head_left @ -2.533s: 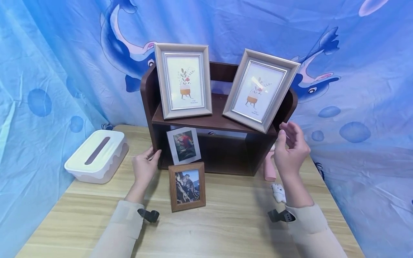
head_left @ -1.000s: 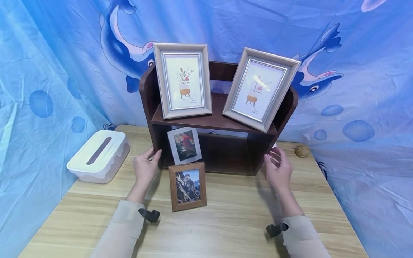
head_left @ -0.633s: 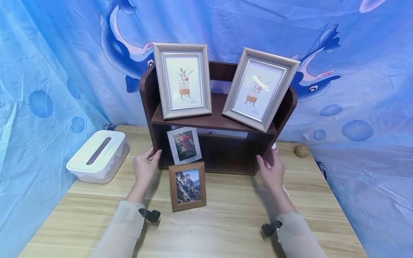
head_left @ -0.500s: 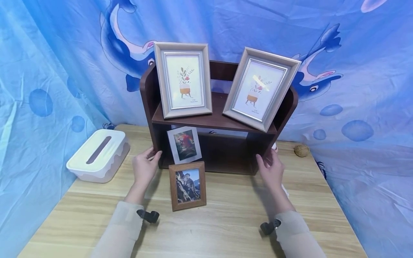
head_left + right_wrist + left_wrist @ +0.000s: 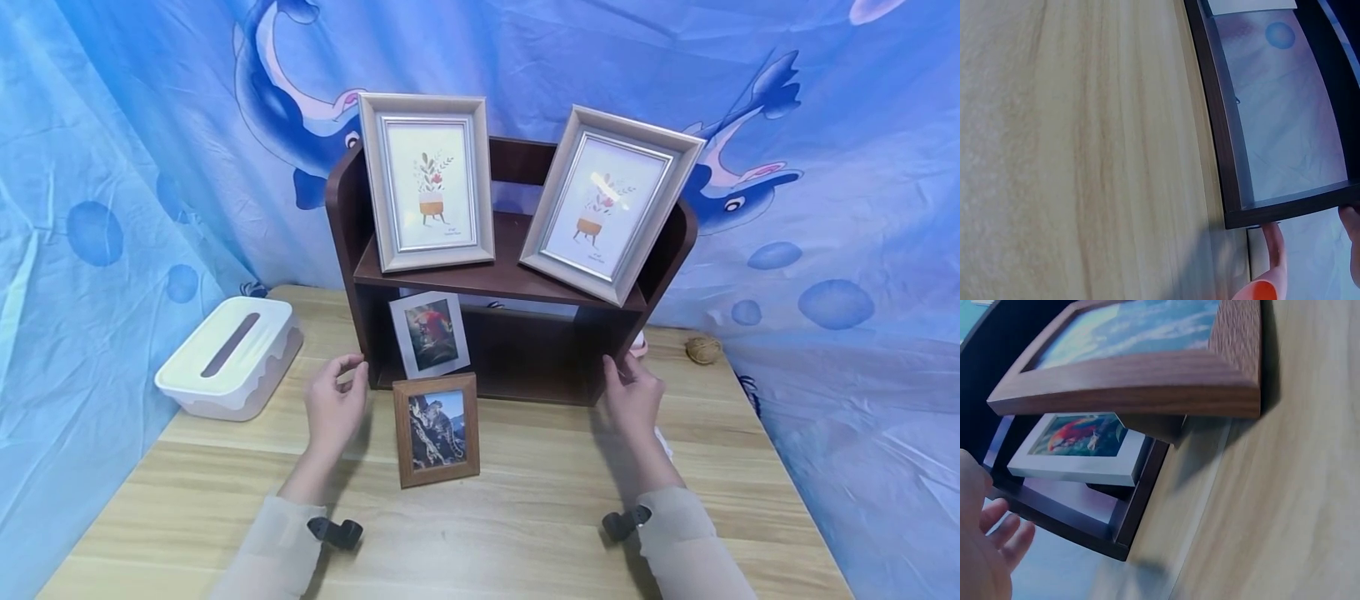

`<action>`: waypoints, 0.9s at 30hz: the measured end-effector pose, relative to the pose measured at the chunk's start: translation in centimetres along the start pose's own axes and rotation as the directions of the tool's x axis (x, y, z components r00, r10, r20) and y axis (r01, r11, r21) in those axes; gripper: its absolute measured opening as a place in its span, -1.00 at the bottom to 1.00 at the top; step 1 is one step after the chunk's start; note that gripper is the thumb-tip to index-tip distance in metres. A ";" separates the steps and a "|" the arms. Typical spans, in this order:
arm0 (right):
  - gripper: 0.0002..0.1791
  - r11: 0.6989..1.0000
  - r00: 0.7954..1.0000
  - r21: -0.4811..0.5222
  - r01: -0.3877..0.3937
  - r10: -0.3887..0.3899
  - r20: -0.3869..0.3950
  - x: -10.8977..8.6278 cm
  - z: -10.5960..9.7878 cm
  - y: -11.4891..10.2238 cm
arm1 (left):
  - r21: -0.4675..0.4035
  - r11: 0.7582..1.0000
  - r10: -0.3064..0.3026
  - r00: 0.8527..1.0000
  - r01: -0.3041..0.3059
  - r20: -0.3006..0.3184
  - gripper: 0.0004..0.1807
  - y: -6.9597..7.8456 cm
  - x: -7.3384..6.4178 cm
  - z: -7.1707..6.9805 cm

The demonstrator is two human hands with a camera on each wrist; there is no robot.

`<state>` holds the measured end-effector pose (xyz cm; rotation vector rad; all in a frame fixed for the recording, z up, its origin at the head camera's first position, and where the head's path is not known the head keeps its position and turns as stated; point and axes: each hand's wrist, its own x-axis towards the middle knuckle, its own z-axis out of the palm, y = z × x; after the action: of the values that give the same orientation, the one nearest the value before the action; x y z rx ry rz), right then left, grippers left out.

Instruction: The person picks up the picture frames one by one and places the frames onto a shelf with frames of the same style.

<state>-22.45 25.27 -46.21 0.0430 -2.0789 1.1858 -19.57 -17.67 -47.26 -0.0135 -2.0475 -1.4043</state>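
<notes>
My left hand (image 5: pixel 337 404) is beside the left side panel of a dark brown two-tier shelf (image 5: pixel 555 287), its fingers loosely bent. In the left wrist view those fingers (image 5: pixel 1013 534) hold nothing. My right hand (image 5: pixel 633 400) is at the shelf's right panel; one digit (image 5: pixel 1352 228) touches its outer face in the right wrist view, while the other fingers are out of sight there. Two grey picture frames, left (image 5: pixel 423 260) and right (image 5: pixel 573 279), stand on the upper tier, the right one tilted. A white-framed parrot picture (image 5: pixel 431 333) stands in the lower tier.
A wooden frame with a leopard picture (image 5: pixel 437 433) stands on the table (image 5: pixel 480 542) before the shelf. To the left is a white tissue box (image 5: pixel 225 358). A twine ball (image 5: pixel 702 349) and a pink object (image 5: pixel 1272 269) lie right. Blue curtains (image 5: pixel 540 50) hang behind.
My right hand has come down from beside the upper tier to the shelf's lower right panel. My left hand has just drawn slightly away from the left panel.
</notes>
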 end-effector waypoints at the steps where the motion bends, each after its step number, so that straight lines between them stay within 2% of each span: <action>1: -0.82 1.000 1.000 -0.009 0.011 -0.011 0.000 0.0 0.0 0.0 | 0.000 1.000 -0.003 1.000 0.003 0.017 -0.85 0.1 -0.1 -0.1; 6: -0.84 0.999 0.999 -0.034 0.032 -0.032 0.002 0.1 -0.1 0.0 | -0.022 0.999 -0.040 0.993 0.042 0.113 -0.84 0.4 -0.7 -0.5; 10: -0.83 0.999 0.999 -0.032 0.033 -0.033 0.006 0.1 -0.1 0.0 | -0.043 0.996 -0.062 0.979 0.072 0.195 -0.78 0.5 -1.0 -0.8; 12: -0.84 0.999 0.999 -0.030 0.041 -0.041 0.004 0.1 -0.2 0.0 | -0.069 0.994 -0.069 0.967 0.088 0.245 -0.75 0.8 -1.2 -0.9; 16: -0.84 0.997 0.998 -0.032 0.068 -0.068 -0.008 0.0 -0.2 0.1 | -0.124 0.982 -0.088 0.933 0.139 0.350 -0.72 2.8 -1.8 -1.4; 19: -0.85 0.996 0.996 -0.033 0.085 -0.086 -0.013 0.0 -0.2 0.2 | -0.153 0.975 -0.089 0.917 0.160 0.389 -0.69 2.7 -2.2 -1.3; 23: -0.86 0.994 0.994 -0.032 0.107 -0.108 -0.016 0.1 -0.1 0.3 | -0.190 0.955 -0.131 0.898 0.229 0.420 -0.64 0.6 -2.6 -0.9; 27: -0.85 0.992 0.993 -0.031 0.119 -0.120 -0.022 0.1 -0.1 0.2 | -0.170 0.934 -0.203 0.860 0.313 0.468 -0.60 0.5 -3.0 -1.1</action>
<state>-22.51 25.46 -46.25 0.1364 -2.0434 1.0778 -16.54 -17.37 -48.15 -0.1832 -2.2899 -1.9648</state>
